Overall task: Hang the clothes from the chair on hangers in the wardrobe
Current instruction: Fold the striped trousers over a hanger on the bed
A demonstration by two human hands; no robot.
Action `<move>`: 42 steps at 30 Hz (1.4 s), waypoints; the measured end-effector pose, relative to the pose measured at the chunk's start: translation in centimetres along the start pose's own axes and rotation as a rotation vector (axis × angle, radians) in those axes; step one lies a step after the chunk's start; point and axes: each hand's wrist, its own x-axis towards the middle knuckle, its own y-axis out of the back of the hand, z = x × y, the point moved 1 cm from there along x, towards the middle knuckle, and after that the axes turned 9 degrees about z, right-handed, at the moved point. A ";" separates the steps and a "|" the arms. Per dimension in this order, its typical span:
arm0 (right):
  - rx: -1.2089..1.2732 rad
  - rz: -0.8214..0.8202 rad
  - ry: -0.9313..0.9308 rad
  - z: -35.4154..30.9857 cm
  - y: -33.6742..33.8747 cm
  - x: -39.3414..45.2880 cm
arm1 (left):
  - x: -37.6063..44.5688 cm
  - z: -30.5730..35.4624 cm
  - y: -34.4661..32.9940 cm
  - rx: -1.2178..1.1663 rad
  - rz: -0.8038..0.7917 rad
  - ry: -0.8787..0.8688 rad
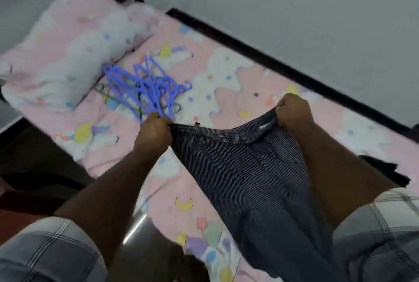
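Centre frame: left hand (154, 132) and right hand (292, 111) each pinch the waistband of striped trousers (249, 179) — held spread, unhung. Blue hangers (147, 89) lie piled at upper left on the bed (283, 82) — hanging likely remains ahead.

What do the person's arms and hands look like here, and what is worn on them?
Both arms are bare from the hands up past the elbows. The left hand and the right hand wear no gloves; no rings, watch or bracelet can be seen. Each upper arm has a short, loose grey sleeve with a pale checked pattern of crossing lines.
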 end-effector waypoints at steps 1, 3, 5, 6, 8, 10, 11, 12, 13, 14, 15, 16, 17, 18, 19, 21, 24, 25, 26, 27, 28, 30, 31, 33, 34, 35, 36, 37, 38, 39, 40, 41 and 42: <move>0.057 0.054 -0.030 -0.2 3.6 1.0 | 2.5 1.7 1.9 -0.011 0.038 -0.039; 0.223 0.186 -0.082 -0.6 10.6 2.3 | 7.1 5.6 6.0 -0.054 0.135 -0.135; 0.389 0.292 -0.113 -1.4 16.9 2.9 | 11.0 9.6 10.6 -0.072 0.232 -0.182; 0.460 0.339 -0.119 -2.0 19.7 3.1 | 12.8 11.5 12.8 -0.081 0.276 -0.212; 0.550 0.441 -0.085 -3.6 24.8 2.9 | 15.9 14.8 17.0 -0.117 0.368 -0.297; 0.533 0.547 -0.024 -5.4 29.1 2.0 | 18.6 17.3 20.7 -0.177 0.452 -0.341; 0.495 0.603 0.006 -6.2 30.9 1.4 | 19.9 18.3 22.4 -0.211 0.491 -0.349; 0.468 0.666 0.033 -7.1 32.4 0.7 | 21.1 19.2 24.1 -0.248 0.528 -0.361; 0.458 0.734 0.057 -7.9 33.9 0.2 | 22.1 19.9 25.7 -0.290 0.559 -0.374; 0.447 0.806 0.078 -8.8 35.3 -0.2 | 23.2 20.6 27.2 -0.335 0.587 -0.388; 0.437 0.879 0.101 -9.6 36.5 -0.6 | 24.1 21.1 28.7 -0.380 0.608 -0.401; 0.433 0.954 0.112 -10.5 37.5 -0.9 | 24.8 21.7 30.0 -0.428 0.630 -0.408; 0.432 1.025 0.117 -11.3 38.5 -1.1 | 25.5 22.1 31.3 -0.481 0.648 -0.403; 0.430 1.079 0.114 -12.1 39.3 -1.3 | 26.0 22.6 32.4 -0.530 0.666 -0.400; 0.415 1.109 0.114 -12.8 39.9 -1.3 | 26.5 22.9 33.4 -0.569 0.675 -0.404; 0.360 1.106 0.120 -14.1 41.6 -1.5 | 27.3 23.6 35.4 -0.612 0.679 -0.426; 0.323 1.219 0.115 -16.1 45.3 -2.3 | 28.4 24.8 38.6 -0.670 0.690 -0.460; 0.321 1.271 0.105 -16.7 46.5 -2.6 | 28.8 25.2 39.5 -0.687 0.703 -0.476; 0.324 1.291 0.094 -16.9 47.3 -2.7 | 29.1 25.6 40.3 -0.700 0.710 -0.490; 0.330 1.265 0.083 -17.0 47.8 -2.8 | 29.4 26.0 40.7 -0.709 0.705 -0.499; 0.345 1.204 0.076 -16.9 47.8 -2.9 | 29.7 26.1 40.9 -0.712 0.688 -0.501; 0.398 1.110 0.055 -16.2 46.9 -3.1 | 30.0 26.1 40.7 -0.709 0.649 -0.513; 0.392 1.120 0.046 -15.6 46.2 -3.3 | 30.0 26.1 40.4 -0.703 0.636 -0.523; 0.313 1.161 0.005 -14.9 45.1 -3.8 | 29.8 26.0 39.8 -0.692 0.626 -0.533; 0.294 1.155 -0.004 -14.7 44.7 -3.9 | 29.7 25.9 39.5 -0.696 0.624 -0.535; 0.282 1.129 0.001 -14.5 44.5 -3.8 | 29.5 25.9 39.3 -0.704 0.622 -0.534; 0.256 1.103 0.010 -14.5 44.3 -3.8 | 29.5 25.9 39.2 -0.710 0.619 -0.533; 0.220 1.091 0.014 -14.5 44.2 -3.8 | 29.4 25.9 39.0 -0.711 0.615 -0.529; 0.184 1.103 0.016 -14.5 44.2 -3.9 | 29.4 25.9 38.8 -0.713 0.613 -0.525; 0.176 1.126 0.017 -14.3 44.2 -4.0 | 29.2 25.8 38.7 -0.718 0.612 -0.517; 0.191 1.143 0.017 -14.2 44.2 -4.1 | 29.1 25.8 38.6 -0.726 0.615 -0.509; 0.219 1.143 0.016 -14.0 44.2 -4.2 | 28.9 25.8 38.4 -0.736 0.614 -0.498; 0.254 1.126 0.011 -13.8 44.1 -4.3 | 28.6 25.9 38.2 -0.748 0.610 -0.485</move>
